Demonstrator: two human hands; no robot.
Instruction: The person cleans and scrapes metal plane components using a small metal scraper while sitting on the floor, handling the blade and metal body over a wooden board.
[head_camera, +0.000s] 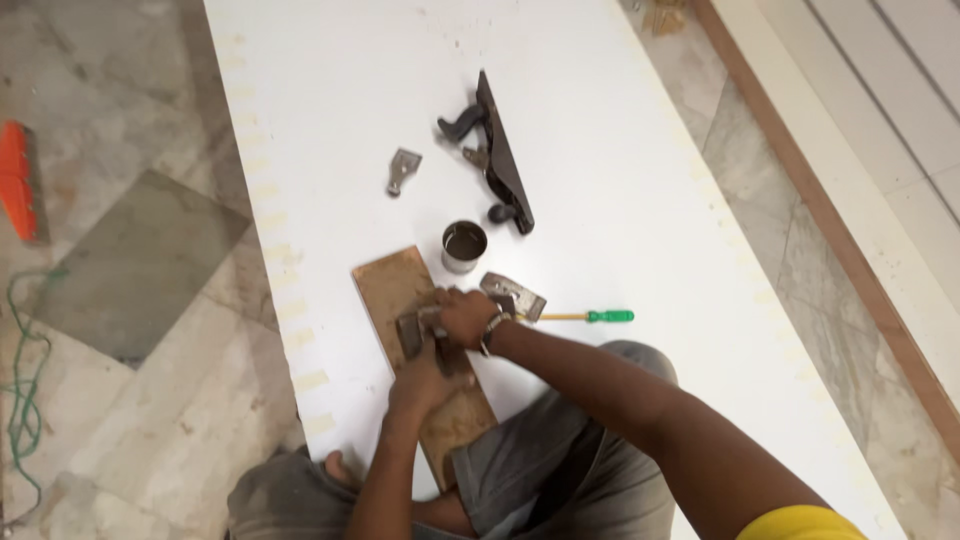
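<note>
**Flat blade on a brown sharpening slab, both hands pressing down**

So the person sits at the near edge of a big white board (620, 180) that lies on a marble floor (140, 260). A brown slab (385, 285), looks like a sharpening stone or a wooden block, lies on the board and runs from near the cup toward the lap. Both hands meet on top of it, roughly mid-length. The left hand (420, 378) is curled shut over a dark flat metal piece (410, 335), probably a plane blade, pinning it against the slab. The right hand (466, 317) sits just beyond, fingers folded down on the same piece from the far side. So both are clamped on it, together, touching each other.

My take on doing this well: keep the blade at one steady angle, pressure even across its width, and use the whole slab so it doesn't wear a hollow. Wrists locked, move from the arms.

Containers: only one, a small round metal cup (464, 245) just past the far right corner of the slab. Something dark is in it, maybe oil or water, can't tell which.

Other bits: a hand plane body (503, 160) lying on its side farther off, a small metal piece (402, 170) to its left, another metal plate (520, 295) right beside the right hand, and a green-handled screwdriver (595, 316) to the right.
</note>
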